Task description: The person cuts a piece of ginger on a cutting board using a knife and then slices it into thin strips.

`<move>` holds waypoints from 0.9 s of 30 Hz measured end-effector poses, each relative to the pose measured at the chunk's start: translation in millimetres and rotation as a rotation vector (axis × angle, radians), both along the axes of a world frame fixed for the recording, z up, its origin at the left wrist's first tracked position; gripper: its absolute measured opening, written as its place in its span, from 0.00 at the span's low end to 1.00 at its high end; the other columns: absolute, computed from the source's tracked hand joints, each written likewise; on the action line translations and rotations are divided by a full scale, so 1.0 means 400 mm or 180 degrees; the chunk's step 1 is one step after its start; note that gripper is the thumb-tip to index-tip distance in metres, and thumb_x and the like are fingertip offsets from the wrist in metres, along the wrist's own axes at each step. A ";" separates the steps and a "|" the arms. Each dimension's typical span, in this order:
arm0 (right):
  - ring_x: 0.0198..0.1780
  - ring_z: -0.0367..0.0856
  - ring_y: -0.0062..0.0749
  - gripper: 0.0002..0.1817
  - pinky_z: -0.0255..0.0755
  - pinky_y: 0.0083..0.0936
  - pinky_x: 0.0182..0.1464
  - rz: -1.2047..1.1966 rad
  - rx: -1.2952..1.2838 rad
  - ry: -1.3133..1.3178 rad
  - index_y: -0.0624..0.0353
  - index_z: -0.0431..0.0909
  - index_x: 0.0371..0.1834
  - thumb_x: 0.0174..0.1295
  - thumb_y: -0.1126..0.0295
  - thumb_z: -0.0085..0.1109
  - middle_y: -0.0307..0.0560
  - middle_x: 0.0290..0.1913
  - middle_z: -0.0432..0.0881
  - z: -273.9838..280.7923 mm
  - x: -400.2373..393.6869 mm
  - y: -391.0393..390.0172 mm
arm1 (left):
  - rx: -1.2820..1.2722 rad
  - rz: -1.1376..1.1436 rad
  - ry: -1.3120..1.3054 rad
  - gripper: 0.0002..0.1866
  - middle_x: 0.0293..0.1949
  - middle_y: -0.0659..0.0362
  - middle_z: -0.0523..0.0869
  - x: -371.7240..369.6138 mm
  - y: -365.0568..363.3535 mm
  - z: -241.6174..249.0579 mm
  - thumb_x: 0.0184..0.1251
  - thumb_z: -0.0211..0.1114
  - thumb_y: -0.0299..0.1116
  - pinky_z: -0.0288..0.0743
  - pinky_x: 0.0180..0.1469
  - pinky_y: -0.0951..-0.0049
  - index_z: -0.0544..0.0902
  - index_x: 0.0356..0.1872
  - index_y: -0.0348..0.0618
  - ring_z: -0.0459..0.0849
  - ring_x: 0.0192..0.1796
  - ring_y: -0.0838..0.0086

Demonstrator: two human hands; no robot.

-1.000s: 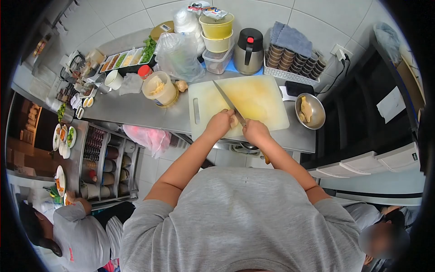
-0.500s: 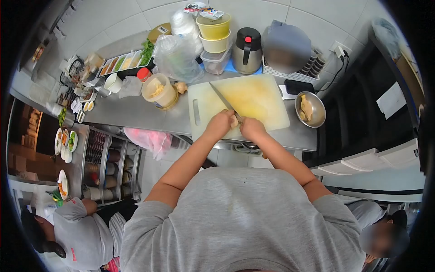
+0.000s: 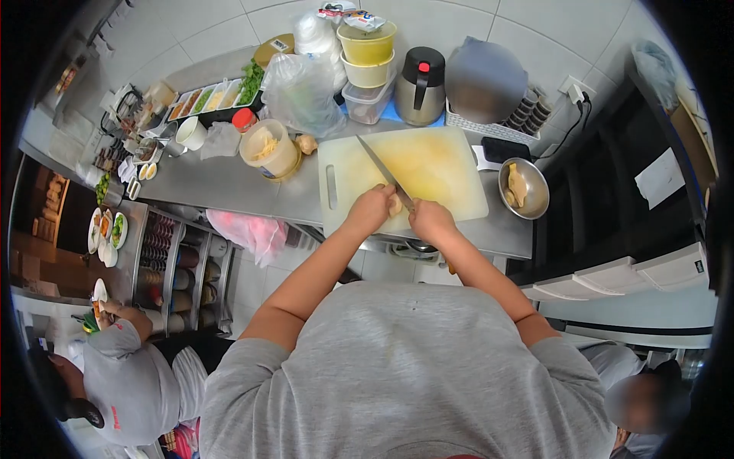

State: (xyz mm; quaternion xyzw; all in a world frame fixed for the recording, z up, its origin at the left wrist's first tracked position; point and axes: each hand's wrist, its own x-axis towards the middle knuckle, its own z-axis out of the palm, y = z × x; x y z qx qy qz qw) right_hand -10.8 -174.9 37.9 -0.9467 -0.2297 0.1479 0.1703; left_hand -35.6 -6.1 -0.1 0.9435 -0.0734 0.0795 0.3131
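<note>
My right hand (image 3: 433, 221) is closed round the handle of a large kitchen knife (image 3: 381, 165), its blade slanting away to the upper left over the white cutting board (image 3: 466, 205). Pinched in my left hand (image 3: 371, 208) is a pale piece of ginger (image 3: 394, 205), right beside the blade and partly hidden by my fingers. Yellow stains mark the board. To its right, a steel bowl (image 3: 541, 197) holds peeled ginger (image 3: 517, 183). Left of the board stands a plastic tub (image 3: 281, 162) with pale cut strips inside, and an unpeeled ginger root (image 3: 306, 144) lies against it.
Behind the board are a steel thermos jug (image 3: 420, 88), stacked tubs (image 3: 367, 73) and a plastic bag (image 3: 302, 99). A black phone (image 3: 505, 149) lies at the right. One co-worker (image 3: 126, 382) is at lower left, another person (image 3: 642, 398) at lower right.
My right hand and the knife handle have moved slightly to the right; my left hand keeps its place. The co-worker at lower left now reaches a hand to a plate.
</note>
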 end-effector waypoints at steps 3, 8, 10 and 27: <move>0.39 0.82 0.55 0.13 0.75 0.45 0.45 -0.0005 -0.0059 0.0053 0.63 0.78 0.37 0.58 0.65 0.51 0.62 0.35 0.83 0.005 0.003 0.004 | -0.0009 0.0013 0.0042 0.07 0.36 0.45 0.80 -0.001 0.000 0.003 0.58 0.59 0.29 0.75 0.41 0.55 0.75 0.36 0.38 0.81 0.39 0.49; 0.40 0.82 0.55 0.13 0.75 0.44 0.46 -0.0119 0.0033 0.0189 0.63 0.79 0.39 0.58 0.65 0.51 0.62 0.36 0.83 -0.055 0.020 0.022 | -0.0027 0.0020 0.0107 0.08 0.36 0.45 0.81 -0.003 -0.001 0.007 0.58 0.59 0.29 0.75 0.42 0.55 0.76 0.38 0.39 0.81 0.40 0.49; 0.40 0.82 0.55 0.13 0.75 0.44 0.46 -0.0155 0.0029 0.0203 0.63 0.79 0.39 0.58 0.65 0.51 0.62 0.36 0.83 -0.075 0.026 0.039 | -0.0020 0.0013 0.0104 0.09 0.37 0.45 0.81 0.000 -0.003 0.000 0.58 0.59 0.29 0.75 0.42 0.55 0.76 0.39 0.39 0.81 0.40 0.49; 0.40 0.82 0.54 0.13 0.75 0.44 0.46 -0.0105 -0.0044 0.0082 0.62 0.78 0.39 0.59 0.65 0.51 0.60 0.36 0.83 0.006 0.001 0.005 | -0.0003 0.0109 0.0182 0.11 0.39 0.44 0.82 -0.003 -0.004 -0.001 0.58 0.61 0.28 0.74 0.45 0.56 0.77 0.41 0.37 0.80 0.43 0.49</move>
